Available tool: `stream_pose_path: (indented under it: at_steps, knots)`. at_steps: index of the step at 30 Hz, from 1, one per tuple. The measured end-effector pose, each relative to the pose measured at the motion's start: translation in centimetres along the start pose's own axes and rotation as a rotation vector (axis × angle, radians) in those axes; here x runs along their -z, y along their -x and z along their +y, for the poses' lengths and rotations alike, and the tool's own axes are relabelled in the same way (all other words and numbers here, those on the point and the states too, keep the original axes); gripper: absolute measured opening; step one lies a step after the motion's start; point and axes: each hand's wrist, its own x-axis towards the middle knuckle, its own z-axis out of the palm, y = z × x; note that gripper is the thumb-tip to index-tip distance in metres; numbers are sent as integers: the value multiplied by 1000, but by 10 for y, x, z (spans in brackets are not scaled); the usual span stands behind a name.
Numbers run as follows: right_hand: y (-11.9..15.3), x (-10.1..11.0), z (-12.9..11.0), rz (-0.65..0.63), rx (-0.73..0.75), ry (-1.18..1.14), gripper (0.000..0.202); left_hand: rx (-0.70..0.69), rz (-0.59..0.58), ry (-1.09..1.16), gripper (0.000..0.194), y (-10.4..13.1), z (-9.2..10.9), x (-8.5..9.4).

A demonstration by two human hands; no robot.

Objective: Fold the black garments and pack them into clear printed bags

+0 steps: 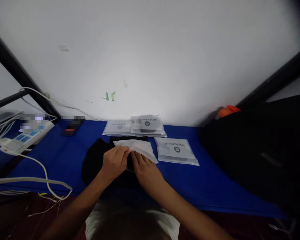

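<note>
A white translucent plastic bag (pixel 140 146) is tilted between my hands over dark cloth. My left hand (pixel 115 160) is closed in a pinch on its near edge. My right hand (pixel 147 170) grips that same edge close beside it, fingertips partly hidden under the plastic. The bag's contents cannot be made out. Beneath my hands lies black fabric (pixel 96 156), bunched on the blue tabletop (pixel 65 161). To the right rests a flat frosted bag (pixel 176 151) with a dark logo. More such bags (pixel 147 125) overlap by the wall.
At the left, a white power strip (pixel 26 138) trails white cables (pixel 47 181) over the table's edge. A dark object (pixel 73 126) lies at the back left. On the right bulks a large black item (pixel 260 156), an orange piece (pixel 228 111) behind it. Black frame posts (pixel 17 73) flank the table.
</note>
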Motion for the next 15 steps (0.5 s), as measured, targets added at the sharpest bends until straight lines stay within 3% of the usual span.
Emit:
stream_pose_path:
  at_steps: [2,5,10,15]
  knots:
    - [-5,-7,1,-110,-42,-18,53,-3,-11,1,9,4,-1,-2]
    - [-9,-21,5,-264,-50,-70,54,18,-124,-26,12,14,-5,-4]
    - [-10,-35,17,-319,47,-142,40,90,-385,75,12,28,-12,5]
    - [-9,-25,28,-404,-1,-327,41,82,-625,260,60,36,-15,12]
